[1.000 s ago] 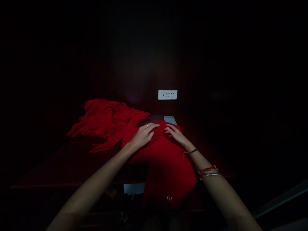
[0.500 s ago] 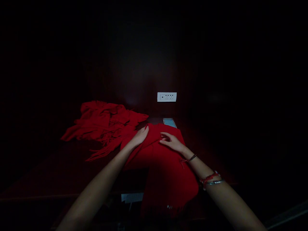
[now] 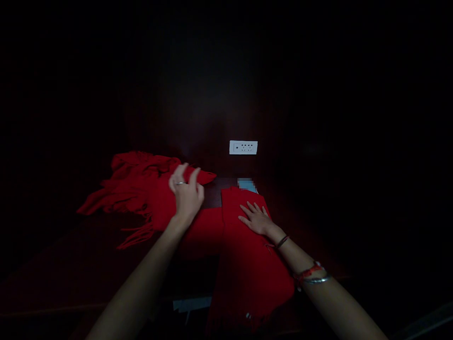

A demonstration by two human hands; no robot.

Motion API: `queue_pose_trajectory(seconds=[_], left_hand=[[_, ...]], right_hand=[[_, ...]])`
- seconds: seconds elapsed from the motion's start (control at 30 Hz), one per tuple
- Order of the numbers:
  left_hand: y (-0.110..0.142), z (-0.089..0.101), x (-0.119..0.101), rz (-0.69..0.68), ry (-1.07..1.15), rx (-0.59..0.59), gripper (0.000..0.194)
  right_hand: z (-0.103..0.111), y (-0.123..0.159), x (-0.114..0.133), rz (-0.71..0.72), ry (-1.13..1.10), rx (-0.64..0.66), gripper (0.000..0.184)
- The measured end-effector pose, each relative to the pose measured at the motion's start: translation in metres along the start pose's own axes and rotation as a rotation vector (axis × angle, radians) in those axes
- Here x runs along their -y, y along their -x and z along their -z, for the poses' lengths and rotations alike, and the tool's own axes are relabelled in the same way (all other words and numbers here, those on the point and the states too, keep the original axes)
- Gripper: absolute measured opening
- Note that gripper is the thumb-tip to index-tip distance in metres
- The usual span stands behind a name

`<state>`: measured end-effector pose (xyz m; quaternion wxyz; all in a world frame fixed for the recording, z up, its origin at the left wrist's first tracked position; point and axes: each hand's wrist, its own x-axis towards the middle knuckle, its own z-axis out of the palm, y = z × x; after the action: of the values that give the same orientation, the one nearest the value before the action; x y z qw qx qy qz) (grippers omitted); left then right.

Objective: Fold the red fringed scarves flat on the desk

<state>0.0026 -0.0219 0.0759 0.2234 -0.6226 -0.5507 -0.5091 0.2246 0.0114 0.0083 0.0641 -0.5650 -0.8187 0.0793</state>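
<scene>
Red cloth [image 3: 244,245] drapes the dark table [image 3: 213,194] beneath spread right fingers [image 3: 246,210].

Red fringed cloth [image 3: 244,264]: flat at right, draped over table edge [image 3: 71,308], crumpled at left

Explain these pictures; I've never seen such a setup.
There is no machine: these are a person's bare hands, seen from a camera worn on that person's head, looking forward and down. On the dark table lies red fringed cloth, crumpled at left and flatter at right. The right hand rests spread on the flatter part; the left hand, fingers bent, is over the red cloth, and whether it grips any is unclear. Behind, a white socket plate is on the wall.
</scene>
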Motion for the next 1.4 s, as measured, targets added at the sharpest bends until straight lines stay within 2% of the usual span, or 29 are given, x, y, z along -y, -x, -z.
queue_pose_trajectory(seconds=[0.07, 0.1, 0.17, 0.23, 0.3, 0.4, 0.57, 0.67, 0.8, 0.97, 1.07, 1.17, 1.27, 1.33, 1.4], left_hand=[[0.019, -0.022, -0.012, -0.195, 0.034, 0.37, 0.036], [0.028, -0.033, -0.014, -0.226, 0.036, 0.525, 0.036], [0.044, -0.053, -0.012, -0.199, 0.006, 0.768, 0.043], [0.055, -0.064, -0.004, -0.142, -0.028, 0.937, 0.052], [0.06, -0.069, 0.004, -0.115, -0.034, 1.022, 0.056], [0.06, -0.069, 0.01, -0.113, -0.022, 1.043, 0.058], [0.058, -0.068, 0.009, -0.123, -0.021, 1.092, 0.067], [0.058, -0.068, 0.009, -0.126, -0.049, 1.117, 0.074], [0.059, -0.066, 0.01, -0.137, -0.05, 1.108, 0.075], [0.06, -0.067, 0.007, -0.204, -0.009, 0.944, 0.063], [0.059, -0.071, 0.005, -0.242, 0.06, 0.893, 0.057], [0.06, -0.072, 0.004, -0.23, 0.096, 0.952, 0.058], [0.062, -0.071, 0.002, -0.189, 0.063, 1.022, 0.07], [0.063, -0.07, 0.001, -0.164, 0.049, 0.987, 0.076], [0.063, -0.07, 0.001, -0.139, 0.044, 0.887, 0.071]], right_hand=[[0.003, 0.001, -0.002, -0.012, -0.002, -0.15, 0.059], [0.006, 0.001, -0.004, -0.046, -0.001, -0.239, 0.056], [0.012, 0.001, -0.012, -0.168, -0.017, -0.366, 0.053], [0.017, 0.0, -0.022, -0.304, -0.085, -0.376, 0.054], [0.02, -0.003, -0.033, -0.385, -0.194, -0.324, 0.057], [0.02, -0.011, -0.046, -0.412, -0.359, -0.319, 0.056], [0.021, -0.021, -0.057, -0.427, -0.513, -0.433, 0.044], [0.023, -0.019, -0.061, -0.413, -0.458, -0.445, 0.047], [0.022, -0.015, -0.061, -0.376, -0.378, -0.343, 0.05], [0.019, -0.026, -0.058, -0.435, -0.378, -0.406, 0.066], [0.017, -0.037, -0.06, -0.452, -0.435, -0.452, 0.059], [0.016, -0.042, -0.064, -0.454, -0.435, -0.504, 0.049], [0.016, -0.041, -0.066, -0.435, -0.376, -0.49, 0.046], [0.016, -0.039, -0.066, -0.414, -0.335, -0.445, 0.046], [0.016, -0.039, -0.066, -0.407, -0.315, -0.409, 0.05]])
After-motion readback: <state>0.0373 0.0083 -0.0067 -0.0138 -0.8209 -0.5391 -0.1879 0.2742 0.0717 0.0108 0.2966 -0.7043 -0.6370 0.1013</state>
